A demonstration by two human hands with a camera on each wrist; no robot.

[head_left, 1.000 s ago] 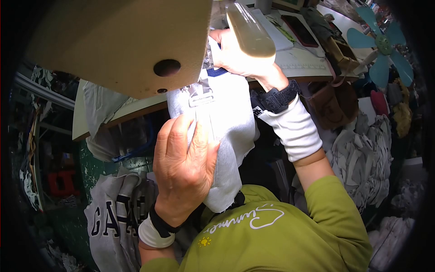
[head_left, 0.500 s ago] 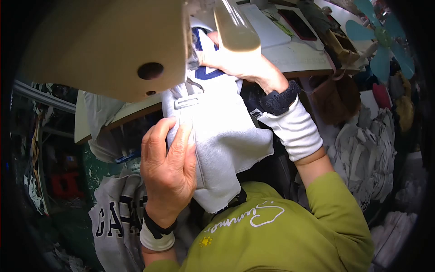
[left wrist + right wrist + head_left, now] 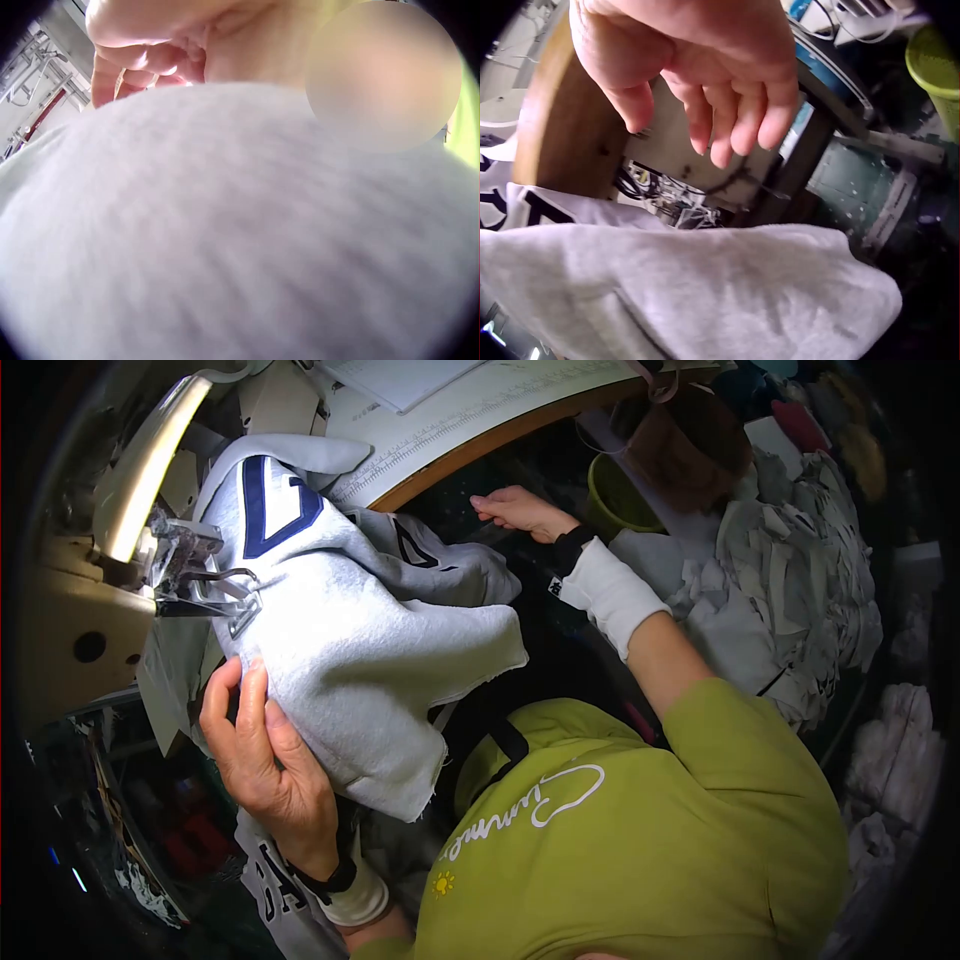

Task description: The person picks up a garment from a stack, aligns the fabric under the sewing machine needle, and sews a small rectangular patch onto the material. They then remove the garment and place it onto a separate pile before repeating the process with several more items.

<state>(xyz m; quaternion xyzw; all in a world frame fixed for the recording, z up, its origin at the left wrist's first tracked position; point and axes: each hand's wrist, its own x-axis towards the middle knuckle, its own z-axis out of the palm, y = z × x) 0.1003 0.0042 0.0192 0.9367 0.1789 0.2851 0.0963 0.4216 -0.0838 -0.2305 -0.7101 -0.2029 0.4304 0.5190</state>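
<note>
A light grey fleece garment piece [image 3: 340, 650] with a navy-and-white letter [image 3: 275, 510] lies under the presser foot [image 3: 243, 614] of a sewing machine [image 3: 110, 615]. My left hand [image 3: 275, 770] rests at the cloth's left edge just below the foot, fingers loosely extended and fingertips on the fabric. In the left wrist view the grey cloth fills most of the picture below the palm [image 3: 255, 45]. Away from the cloth, my right hand [image 3: 525, 512] hangs beside the table edge. Its fingers [image 3: 722, 124] are loosely bent with nothing between them in the right wrist view.
The lit lamp [image 3: 165, 465] stands above the machine. A table [image 3: 450, 430] with a printed ruler edge curves behind the cloth. To the right are a green bin [image 3: 615, 495] and a large heap of grey cloth pieces [image 3: 790, 590]. Another lettered grey garment [image 3: 285, 900] hangs at lower left.
The right hand has let go of the cloth by the machine and moved right, off the table. The view has swung, putting the machine farther left. The left hand stays at the cloth's edge.
</note>
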